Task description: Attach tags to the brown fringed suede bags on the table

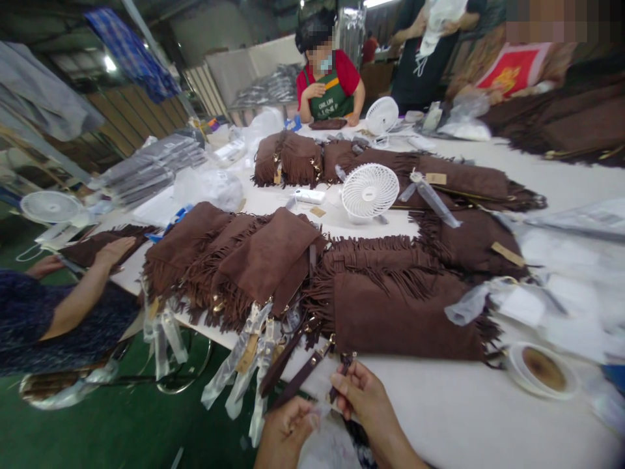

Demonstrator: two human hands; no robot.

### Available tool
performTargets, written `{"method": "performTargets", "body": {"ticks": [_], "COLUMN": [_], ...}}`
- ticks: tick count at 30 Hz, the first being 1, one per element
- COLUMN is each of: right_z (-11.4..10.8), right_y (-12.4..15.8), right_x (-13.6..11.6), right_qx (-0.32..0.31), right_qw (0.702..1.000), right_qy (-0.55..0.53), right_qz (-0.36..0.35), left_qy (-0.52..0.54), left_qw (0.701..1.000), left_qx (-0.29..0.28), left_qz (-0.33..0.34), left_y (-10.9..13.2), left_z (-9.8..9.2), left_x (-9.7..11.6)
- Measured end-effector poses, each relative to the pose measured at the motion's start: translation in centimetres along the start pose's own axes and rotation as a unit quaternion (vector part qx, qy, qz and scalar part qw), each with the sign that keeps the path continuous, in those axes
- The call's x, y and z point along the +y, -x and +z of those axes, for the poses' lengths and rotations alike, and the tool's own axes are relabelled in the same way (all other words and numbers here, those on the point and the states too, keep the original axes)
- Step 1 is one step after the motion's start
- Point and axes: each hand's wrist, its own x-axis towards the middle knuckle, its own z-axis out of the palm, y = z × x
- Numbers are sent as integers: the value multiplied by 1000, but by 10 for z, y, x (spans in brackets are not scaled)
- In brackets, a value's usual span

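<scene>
At the table's front edge my right hand is closed, thumb and fingers pinching a dark brown strap with metal fittings. Just left of it, my left hand is also closed, its fingertips on a see-through plastic piece. A second brown strap slants down behind the left fingers. Directly beyond my hands lies a brown fringed bag, flat on the table. More fringed bags overlap to its left, their plastic-wrapped straps hanging over the edge.
A round roll sits right of the bag, near plastic bags. A white fan stands mid-table before another row of brown bags. At left, a co-worker's arm rests on a bag; another person sits across.
</scene>
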Motion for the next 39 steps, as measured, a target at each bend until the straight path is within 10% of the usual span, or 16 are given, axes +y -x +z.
{"method": "performTargets", "body": {"ticks": [39], "right_z": [-3], "right_y": [0], "right_x": [-2], "right_qx": [10], "right_qw": [999], "right_qy": [45], "right_qz": [-25], "left_qy": [-102], "left_qw": [993], "left_qx": [7], "left_qz": [58], "left_y": [4], "left_z": [11], "left_x": [20]}}
